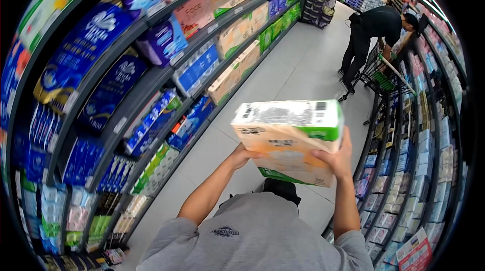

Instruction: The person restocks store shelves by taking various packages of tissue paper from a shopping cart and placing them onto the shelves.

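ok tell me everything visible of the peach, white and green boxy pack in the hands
The peach, white and green boxy pack looks plastic-wrapped, with dark print and a barcode on its white side, plus green patches. No opening shows. It is slightly tilted above the grey tiled floor, gripped between the bare left hand and bare right hand.

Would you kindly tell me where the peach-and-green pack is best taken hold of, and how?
Probably by its two opposite ends, one hand coming from each side: the pack is a wide, boxy block, so support at both ends should steady it. The left hand and right hand hold it there.
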Demonstrator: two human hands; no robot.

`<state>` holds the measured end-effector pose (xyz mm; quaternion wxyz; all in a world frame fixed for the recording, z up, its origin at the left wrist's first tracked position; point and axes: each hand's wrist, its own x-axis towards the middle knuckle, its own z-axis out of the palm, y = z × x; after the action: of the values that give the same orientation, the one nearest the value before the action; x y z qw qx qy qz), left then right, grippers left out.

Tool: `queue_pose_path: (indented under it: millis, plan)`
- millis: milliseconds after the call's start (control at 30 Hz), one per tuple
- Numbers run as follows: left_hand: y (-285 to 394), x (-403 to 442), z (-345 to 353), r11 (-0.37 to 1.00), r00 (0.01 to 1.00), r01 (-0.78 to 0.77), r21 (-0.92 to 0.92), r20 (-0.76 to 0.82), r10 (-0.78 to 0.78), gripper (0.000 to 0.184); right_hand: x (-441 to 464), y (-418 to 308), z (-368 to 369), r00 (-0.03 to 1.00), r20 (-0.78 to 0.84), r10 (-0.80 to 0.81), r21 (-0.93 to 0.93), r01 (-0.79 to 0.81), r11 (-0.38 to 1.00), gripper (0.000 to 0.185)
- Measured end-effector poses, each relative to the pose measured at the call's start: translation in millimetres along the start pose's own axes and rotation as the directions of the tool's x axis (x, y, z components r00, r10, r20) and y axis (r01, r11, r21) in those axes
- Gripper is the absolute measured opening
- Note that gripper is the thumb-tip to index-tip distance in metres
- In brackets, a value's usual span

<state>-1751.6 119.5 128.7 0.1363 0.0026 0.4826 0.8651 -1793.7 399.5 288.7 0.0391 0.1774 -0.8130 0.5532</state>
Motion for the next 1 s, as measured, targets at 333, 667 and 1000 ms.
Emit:
queue_pose_path:
  millis: [333, 667, 1000]
  plan:
    - [106.7, 298.7, 8.6, 0.994, 0.993, -0.11, -0.008, -0.054, 0.11, 0.076, 266.6, 151.2, -62.7, 0.989, 0.007, 0.151, 0.56, -0.129, 0.818, 0.069]
    - [183.4, 465.2, -50.3, 0.949, 0.884, -0.311, 0.049, -0.352, 0.308, 0.078, 527.0, 261.1, -32.1, 0.872, 0.481, 0.092, 0.39, -0.306, 0.868, 0.075]
    - [271.0, 644.8, -163.6, 0.937, 0.878, -0.215, 0.275, -0.365, 0.308, 0.079, 776.2, 302.9, 16.4, 0.83, 0.557, -0.025, 0.356, -0.211, 0.91, 0.078]
